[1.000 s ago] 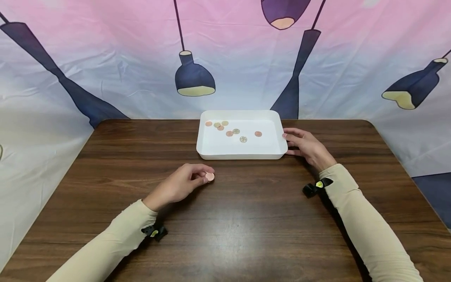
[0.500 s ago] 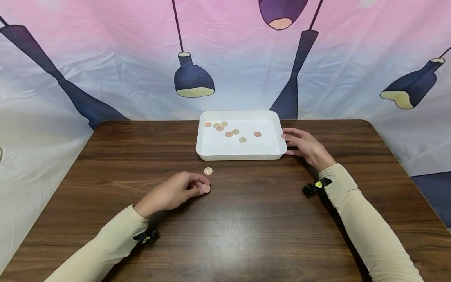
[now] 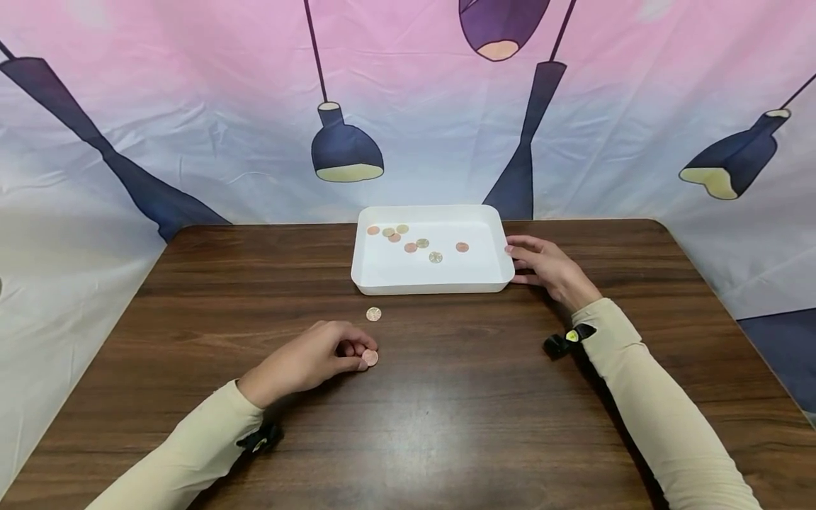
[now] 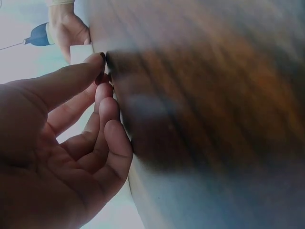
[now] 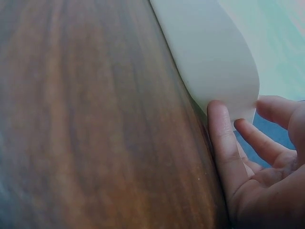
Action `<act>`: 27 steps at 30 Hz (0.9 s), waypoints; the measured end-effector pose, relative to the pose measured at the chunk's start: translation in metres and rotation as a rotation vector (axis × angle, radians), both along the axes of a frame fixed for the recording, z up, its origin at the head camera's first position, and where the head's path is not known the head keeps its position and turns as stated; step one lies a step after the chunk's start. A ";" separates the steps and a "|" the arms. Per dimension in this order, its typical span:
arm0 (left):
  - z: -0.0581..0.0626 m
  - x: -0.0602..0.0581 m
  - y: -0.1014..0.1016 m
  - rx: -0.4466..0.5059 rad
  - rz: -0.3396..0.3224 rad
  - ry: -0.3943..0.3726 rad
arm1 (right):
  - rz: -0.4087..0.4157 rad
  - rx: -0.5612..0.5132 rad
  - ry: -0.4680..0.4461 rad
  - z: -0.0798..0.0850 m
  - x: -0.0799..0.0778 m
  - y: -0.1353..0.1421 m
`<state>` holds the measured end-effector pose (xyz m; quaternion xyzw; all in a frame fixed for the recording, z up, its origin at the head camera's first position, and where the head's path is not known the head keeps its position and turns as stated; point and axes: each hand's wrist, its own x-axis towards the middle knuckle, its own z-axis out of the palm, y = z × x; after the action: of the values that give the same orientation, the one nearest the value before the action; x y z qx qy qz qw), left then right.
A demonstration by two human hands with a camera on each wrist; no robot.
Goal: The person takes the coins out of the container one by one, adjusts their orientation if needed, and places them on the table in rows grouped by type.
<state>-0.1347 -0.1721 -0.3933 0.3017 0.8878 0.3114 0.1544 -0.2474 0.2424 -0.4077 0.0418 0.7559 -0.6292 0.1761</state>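
Observation:
My left hand [image 3: 316, 359] pinches a copper-coloured coin [image 3: 370, 358] between thumb and fingers, low over the wooden table in the head view. In the left wrist view this coin [image 4: 100, 69] is a dark edge-on disc at the fingertips. A gold-coloured coin [image 3: 373, 314] lies flat on the table just beyond that hand. Farther back stands a shallow white tray [image 3: 433, 289] with several copper and gold coins lying scattered inside. My right hand [image 3: 553, 273] rests at the tray's right end, its extended fingers touching the outer wall [image 5: 209, 57].
The dark wooden table [image 3: 459, 397] reaches back to a fabric backdrop [image 3: 255, 142] printed with hanging lamps. The tray stands near the table's back edge. Dark wrist-worn cameras sit below both sleeves.
My left hand has moved back toward me and slightly left with the copper coin. The gold coin now lies alone where that hand was. My right hand stays at the tray.

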 end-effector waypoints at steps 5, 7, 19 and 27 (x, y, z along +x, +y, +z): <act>-0.003 0.001 0.001 0.003 0.002 0.073 | -0.004 -0.001 0.015 0.001 0.000 0.000; -0.003 0.001 0.003 -0.007 -0.001 0.093 | -0.006 -0.006 0.015 0.001 0.001 0.000; 0.002 0.002 0.006 -0.074 0.023 0.131 | 0.008 0.008 0.009 0.002 0.003 -0.001; 0.003 0.001 0.008 -0.076 0.026 0.138 | -0.004 0.006 0.002 0.002 0.003 -0.001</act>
<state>-0.1332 -0.1641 -0.3899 0.3046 0.9114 0.2579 0.1003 -0.2446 0.2415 -0.4060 0.0433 0.7577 -0.6275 0.1740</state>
